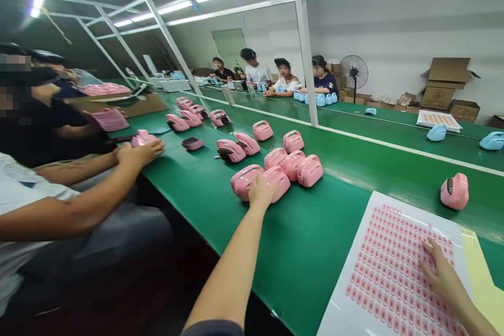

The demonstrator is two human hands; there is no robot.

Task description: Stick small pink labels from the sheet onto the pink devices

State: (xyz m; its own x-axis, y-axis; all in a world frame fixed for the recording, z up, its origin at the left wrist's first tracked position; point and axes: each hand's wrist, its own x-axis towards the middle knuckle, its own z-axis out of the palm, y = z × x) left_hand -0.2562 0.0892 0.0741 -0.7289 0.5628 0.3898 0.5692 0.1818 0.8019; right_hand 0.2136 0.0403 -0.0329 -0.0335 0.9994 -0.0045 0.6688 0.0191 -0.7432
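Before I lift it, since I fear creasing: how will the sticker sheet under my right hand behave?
The sticker sheet looks thin and flat, so probably floppy and light. Its glossy surface may slip under the right hand. It lies flat on the belt, so lifting one edge may bend it.
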